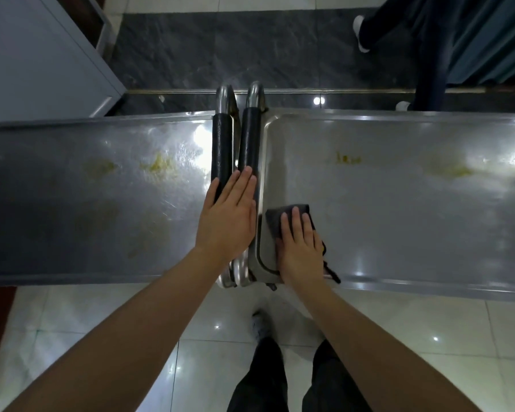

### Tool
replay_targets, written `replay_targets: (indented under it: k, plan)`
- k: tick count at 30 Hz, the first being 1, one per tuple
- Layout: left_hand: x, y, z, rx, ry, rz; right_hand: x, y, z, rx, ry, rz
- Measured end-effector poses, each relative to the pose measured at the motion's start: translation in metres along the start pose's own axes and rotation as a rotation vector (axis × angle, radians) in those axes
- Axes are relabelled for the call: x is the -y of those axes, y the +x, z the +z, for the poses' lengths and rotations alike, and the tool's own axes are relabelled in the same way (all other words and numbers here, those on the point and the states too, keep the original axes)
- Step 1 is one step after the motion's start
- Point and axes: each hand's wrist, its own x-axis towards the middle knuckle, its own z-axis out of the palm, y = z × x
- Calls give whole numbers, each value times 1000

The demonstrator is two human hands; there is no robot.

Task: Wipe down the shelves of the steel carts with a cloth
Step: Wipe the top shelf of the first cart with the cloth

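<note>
Two steel carts meet end to end, each top shelf holding yellowish smears. I press my right hand (301, 251), fingers straight, flat on the grey cloth (275, 223) at the right cart's shelf (399, 209) near its left edge. My left hand (229, 218) lies open across both black handles (220, 153), beside the left cart's shelf (87, 203).

Views: one only — head-worn, wide-angle; no second view is given to share the scene.
Direction: forward and steeply down, almost straight onto the steel carts (399, 203).
Nearness: close — both forearms are seen running in from the bottom edge.
Coverage: the two cart tops fill the middle band; tiled floor (72, 322) is seen below.
Distortion: straight edges are bowed outward.
</note>
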Motion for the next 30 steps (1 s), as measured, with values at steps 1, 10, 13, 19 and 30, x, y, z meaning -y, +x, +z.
replay_targets:
  k: [1, 10, 13, 19, 30]
  plan:
    - [0, 0, 0, -2, -2, 1, 3, 14, -4, 10, 7, 26]
    - [3, -1, 8, -23, -19, 0, 24, 127, -39, 14, 63, 76]
    - [4, -1, 9, -30, -20, 11, 30, 149, -39, 2, 45, 75]
    - [3, -1, 6, -25, -19, 17, 32, 96, -16, -28, -5, -72]
    - [5, 0, 3, 37, -36, 10, 22, -64, 22, -27, -20, -190]
